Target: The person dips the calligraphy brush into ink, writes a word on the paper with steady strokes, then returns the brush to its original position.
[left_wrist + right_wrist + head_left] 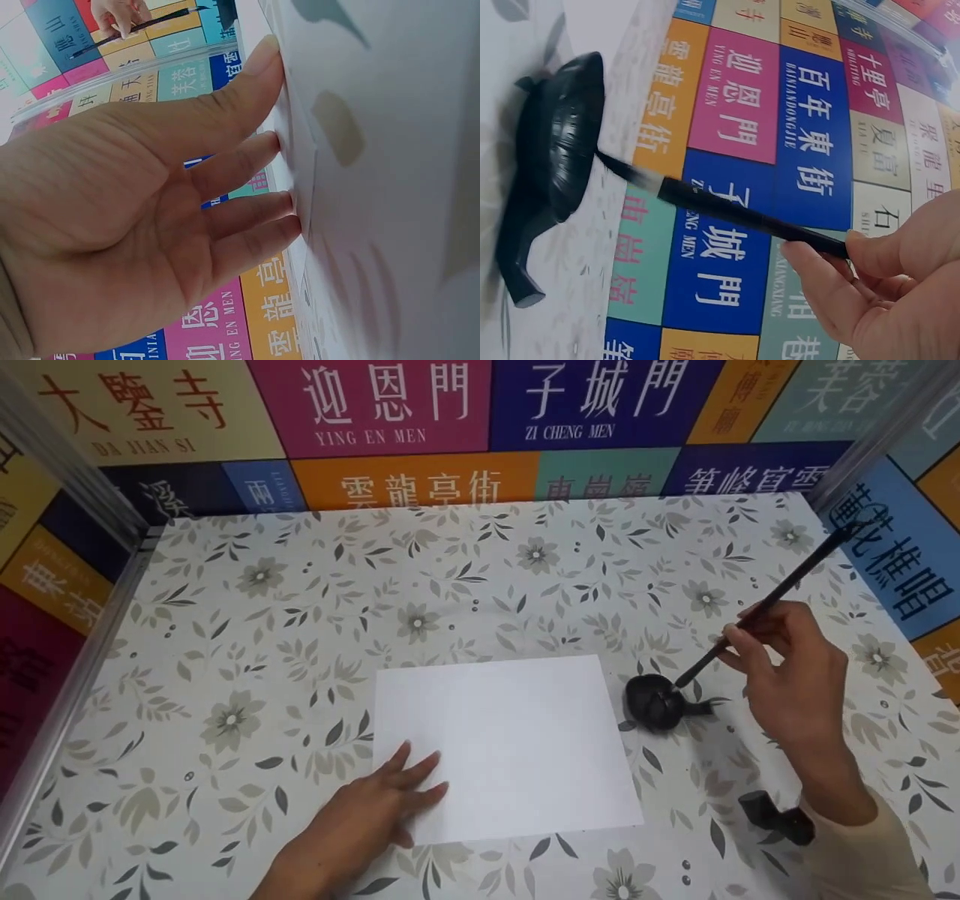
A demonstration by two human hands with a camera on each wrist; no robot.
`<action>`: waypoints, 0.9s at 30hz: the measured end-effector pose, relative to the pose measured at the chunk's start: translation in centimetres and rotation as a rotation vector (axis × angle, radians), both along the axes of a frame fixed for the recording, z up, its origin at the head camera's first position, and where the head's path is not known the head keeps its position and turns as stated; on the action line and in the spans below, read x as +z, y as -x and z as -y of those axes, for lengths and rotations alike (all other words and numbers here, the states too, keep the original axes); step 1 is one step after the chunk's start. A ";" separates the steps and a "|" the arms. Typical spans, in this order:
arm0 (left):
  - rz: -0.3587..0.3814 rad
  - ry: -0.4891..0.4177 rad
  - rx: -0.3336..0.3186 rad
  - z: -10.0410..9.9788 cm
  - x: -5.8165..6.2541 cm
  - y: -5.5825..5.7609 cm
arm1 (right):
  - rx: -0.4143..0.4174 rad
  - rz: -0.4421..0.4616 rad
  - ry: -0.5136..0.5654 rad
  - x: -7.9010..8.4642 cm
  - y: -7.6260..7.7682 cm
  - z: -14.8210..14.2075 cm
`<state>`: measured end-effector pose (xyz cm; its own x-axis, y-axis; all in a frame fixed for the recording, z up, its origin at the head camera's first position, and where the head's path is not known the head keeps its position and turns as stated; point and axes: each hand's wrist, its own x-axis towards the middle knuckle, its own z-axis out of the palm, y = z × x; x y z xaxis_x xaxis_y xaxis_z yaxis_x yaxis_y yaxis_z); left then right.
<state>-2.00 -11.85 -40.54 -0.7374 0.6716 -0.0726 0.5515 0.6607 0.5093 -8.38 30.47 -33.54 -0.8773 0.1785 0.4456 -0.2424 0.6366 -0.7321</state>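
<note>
Floral-patterned table covering, multicoloured wall panels with Chinese characters, small black object at lower right

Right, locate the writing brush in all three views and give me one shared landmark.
Head: writing brush at right, slanting through the right hand.
Left wrist: brush small, at top, left of centre.
Right wrist: brush across the middle, toward the lower-right hand.
Shared landmark: pink YING EN MEN wall panel.
</note>
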 end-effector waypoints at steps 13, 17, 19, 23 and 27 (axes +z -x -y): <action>0.026 0.048 0.017 -0.2 0.1 0.0 | 0.009 -0.069 -0.173 -1.8 0.6 0.6; 0.042 0.040 0.019 -0.2 0.1 -0.1 | 0.004 -0.078 -0.168 -1.2 0.3 0.9; 0.054 0.034 0.020 -0.3 0.1 -0.1 | 0.012 -0.102 -0.144 -0.6 -0.1 1.1; 0.059 0.028 0.021 -0.4 0.1 -0.1 | 0.038 -0.184 -0.084 1.0 -0.6 2.4; 0.042 0.016 0.033 -0.5 0.2 0.1 | 0.087 -0.267 -0.039 2.4 -0.6 4.9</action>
<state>-2.08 -11.33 -40.39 -0.7555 0.6452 -0.1142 0.5075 0.6865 0.5207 -7.79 25.54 -31.18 -0.7389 0.0858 0.6683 -0.4787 0.6311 -0.6103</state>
